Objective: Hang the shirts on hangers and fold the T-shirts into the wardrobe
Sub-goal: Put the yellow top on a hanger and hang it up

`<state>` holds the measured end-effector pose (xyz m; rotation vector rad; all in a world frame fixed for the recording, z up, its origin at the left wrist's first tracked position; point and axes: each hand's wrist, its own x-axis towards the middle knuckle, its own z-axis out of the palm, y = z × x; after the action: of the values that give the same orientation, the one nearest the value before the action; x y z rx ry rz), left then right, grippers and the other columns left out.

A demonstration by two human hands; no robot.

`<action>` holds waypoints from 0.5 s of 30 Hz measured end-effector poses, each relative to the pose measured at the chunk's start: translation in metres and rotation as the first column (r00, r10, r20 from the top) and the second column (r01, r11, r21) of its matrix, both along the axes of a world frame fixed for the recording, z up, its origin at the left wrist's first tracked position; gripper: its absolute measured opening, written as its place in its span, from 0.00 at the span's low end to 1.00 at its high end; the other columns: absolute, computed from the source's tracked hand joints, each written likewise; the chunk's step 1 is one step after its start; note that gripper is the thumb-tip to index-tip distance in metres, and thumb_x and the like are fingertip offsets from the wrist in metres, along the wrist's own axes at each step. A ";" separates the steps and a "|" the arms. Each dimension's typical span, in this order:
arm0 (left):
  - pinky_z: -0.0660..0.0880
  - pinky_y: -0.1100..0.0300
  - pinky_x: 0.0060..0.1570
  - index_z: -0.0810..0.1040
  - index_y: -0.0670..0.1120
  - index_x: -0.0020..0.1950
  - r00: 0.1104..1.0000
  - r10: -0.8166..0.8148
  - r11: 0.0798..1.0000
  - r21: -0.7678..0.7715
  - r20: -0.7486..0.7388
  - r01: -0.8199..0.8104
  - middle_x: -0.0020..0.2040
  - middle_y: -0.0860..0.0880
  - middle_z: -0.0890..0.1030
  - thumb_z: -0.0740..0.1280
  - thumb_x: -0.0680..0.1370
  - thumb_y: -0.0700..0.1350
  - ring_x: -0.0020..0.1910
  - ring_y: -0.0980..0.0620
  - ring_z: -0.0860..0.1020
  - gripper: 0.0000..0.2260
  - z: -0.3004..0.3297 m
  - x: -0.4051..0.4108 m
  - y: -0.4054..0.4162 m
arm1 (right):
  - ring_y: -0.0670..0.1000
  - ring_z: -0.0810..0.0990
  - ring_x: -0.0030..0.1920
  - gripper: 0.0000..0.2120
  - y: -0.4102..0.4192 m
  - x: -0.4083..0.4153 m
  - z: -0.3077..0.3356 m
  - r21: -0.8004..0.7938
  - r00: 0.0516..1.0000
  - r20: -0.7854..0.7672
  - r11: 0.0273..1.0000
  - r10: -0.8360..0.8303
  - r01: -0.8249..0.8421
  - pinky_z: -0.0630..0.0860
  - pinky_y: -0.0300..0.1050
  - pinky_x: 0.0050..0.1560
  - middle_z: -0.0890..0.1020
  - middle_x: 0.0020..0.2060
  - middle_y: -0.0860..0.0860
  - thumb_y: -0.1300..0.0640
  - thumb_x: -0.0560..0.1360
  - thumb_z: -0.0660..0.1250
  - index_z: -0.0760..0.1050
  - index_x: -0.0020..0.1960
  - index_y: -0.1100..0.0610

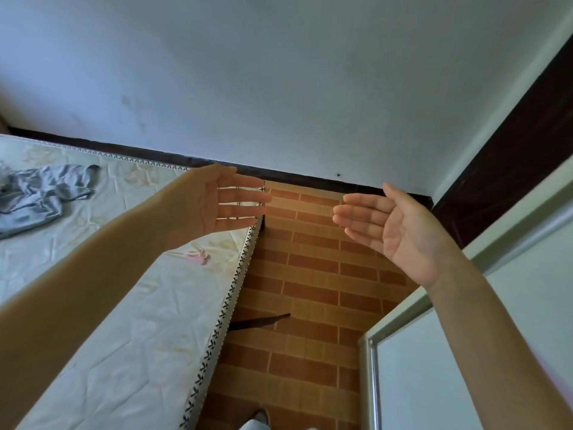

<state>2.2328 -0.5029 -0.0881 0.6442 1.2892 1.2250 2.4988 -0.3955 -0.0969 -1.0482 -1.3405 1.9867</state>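
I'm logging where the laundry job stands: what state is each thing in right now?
Left hand: open, palm up, empty.
Right hand: open, palm up, empty.
Grey garment: crumpled on the mattress, unfolded.
Pink hanger: lying flat on the mattress, bare.
Wardrobe door: whether open or shut cannot be told.

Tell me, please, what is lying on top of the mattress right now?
On the mattress lie a crumpled grey-blue garment near its far left and a small pink item, perhaps a hanger. The left forearm covers part of the surface, so anything beneath it is hidden.
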 end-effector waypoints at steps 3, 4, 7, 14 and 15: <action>0.80 0.51 0.53 0.80 0.41 0.58 1.000 -0.011 0.999 -0.030 0.006 0.011 0.57 0.42 0.83 0.54 0.82 0.48 0.54 0.44 0.83 0.18 -0.007 -0.016 0.043 | 0.55 0.83 0.57 0.25 0.036 -0.011 -0.007 -0.041 1.000 -0.012 0.999 -0.012 0.011 0.76 0.52 0.65 0.84 0.55 0.57 0.45 0.84 0.50 0.77 0.63 0.61; 0.80 0.51 0.53 0.80 0.41 0.59 1.000 -0.016 0.999 -0.037 0.013 0.017 0.58 0.42 0.83 0.54 0.83 0.49 0.54 0.44 0.83 0.18 -0.010 -0.021 0.058 | 0.55 0.83 0.57 0.25 0.050 -0.014 -0.009 -0.052 1.000 -0.016 0.998 -0.021 0.020 0.76 0.52 0.64 0.84 0.55 0.57 0.45 0.84 0.50 0.77 0.63 0.61; 0.80 0.52 0.53 0.78 0.41 0.62 1.000 -0.026 0.998 -0.053 0.015 0.026 0.58 0.42 0.83 0.54 0.83 0.49 0.56 0.43 0.82 0.18 -0.016 -0.030 0.105 | 0.55 0.83 0.57 0.24 0.097 -0.020 -0.017 -0.078 0.999 -0.017 0.996 -0.045 0.044 0.76 0.51 0.62 0.84 0.56 0.57 0.46 0.84 0.50 0.77 0.63 0.60; 0.81 0.52 0.52 0.78 0.40 0.61 1.000 0.012 0.999 -0.042 0.008 -0.012 0.57 0.41 0.83 0.55 0.82 0.47 0.55 0.42 0.82 0.17 -0.024 -0.049 0.233 | 0.56 0.83 0.58 0.24 0.241 -0.037 -0.031 -0.089 0.999 -0.026 0.996 -0.031 0.028 0.76 0.51 0.61 0.84 0.56 0.58 0.46 0.84 0.51 0.77 0.63 0.61; 0.81 0.52 0.51 0.78 0.40 0.61 1.000 0.025 0.999 -0.038 0.010 -0.025 0.57 0.41 0.83 0.56 0.82 0.47 0.55 0.42 0.83 0.17 -0.023 -0.051 0.254 | 0.56 0.83 0.58 0.24 0.265 -0.039 -0.031 -0.097 0.999 -0.036 0.995 -0.031 0.028 0.76 0.51 0.61 0.84 0.56 0.58 0.46 0.84 0.51 0.77 0.63 0.61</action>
<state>2.1821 -0.2493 -0.1113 0.5951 1.3126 1.2199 2.4599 -0.1307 -0.1279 -1.0626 -1.2127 2.0571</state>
